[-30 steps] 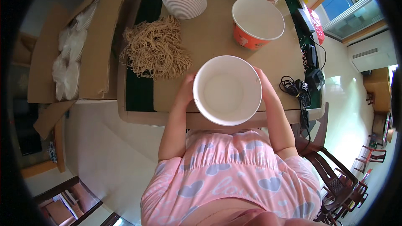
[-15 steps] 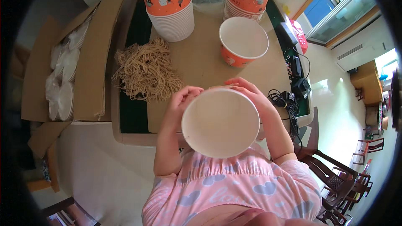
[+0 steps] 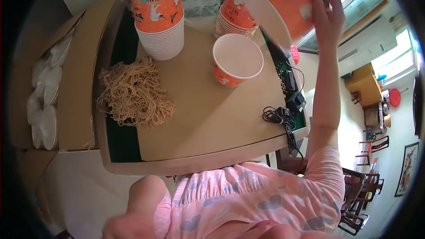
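Orange bucket, its base end between the bent right fingers.

Table with a pale, curved rim; green top shows along left and right sides, brown sheet covers the middle. Back left: tall stack of upside-down orange tubs, teal band up top, nested white rims below. Just in front of it, loose heap of tan twine, part on green, part on sheet. Back right: second upside-down stack, partly hidden. Crumpled clear plastic between stacks. One lone tub upright on sheet, white inside, in front of second stack. Right edge: black adapter, bundled black cable, small scattered bits, too tiny to identify.
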Available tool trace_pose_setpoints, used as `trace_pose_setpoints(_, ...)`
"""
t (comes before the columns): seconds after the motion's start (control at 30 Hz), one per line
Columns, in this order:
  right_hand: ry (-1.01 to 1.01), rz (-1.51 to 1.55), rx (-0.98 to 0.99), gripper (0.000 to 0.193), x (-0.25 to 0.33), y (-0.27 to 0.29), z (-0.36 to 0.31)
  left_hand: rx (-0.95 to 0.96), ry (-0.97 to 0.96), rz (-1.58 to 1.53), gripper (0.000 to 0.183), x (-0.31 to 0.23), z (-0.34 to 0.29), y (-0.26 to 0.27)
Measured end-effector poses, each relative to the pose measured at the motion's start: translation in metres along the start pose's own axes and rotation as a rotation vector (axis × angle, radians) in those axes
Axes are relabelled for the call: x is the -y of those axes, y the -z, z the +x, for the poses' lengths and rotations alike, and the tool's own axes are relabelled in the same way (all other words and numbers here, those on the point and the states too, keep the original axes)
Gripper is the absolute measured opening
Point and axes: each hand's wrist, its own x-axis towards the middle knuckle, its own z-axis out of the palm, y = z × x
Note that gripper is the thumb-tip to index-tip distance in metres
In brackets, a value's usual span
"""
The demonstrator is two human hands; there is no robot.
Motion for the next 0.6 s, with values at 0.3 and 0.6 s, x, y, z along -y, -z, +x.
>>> trace_pose_setpoints(0.3,0.323,-0.54,0.297,0.045,-0.067,-0.128,0.006,0.015,-0.159,-0.085,0.022,0.018,0.009,-0.012)
trace_pose_setpoints(0.6,0.259,-0.357,0.546,0.045,-0.06,-0.148,-0.026,0.13,0.08,-0.472,0.013,0.028,0.01,-0.014)
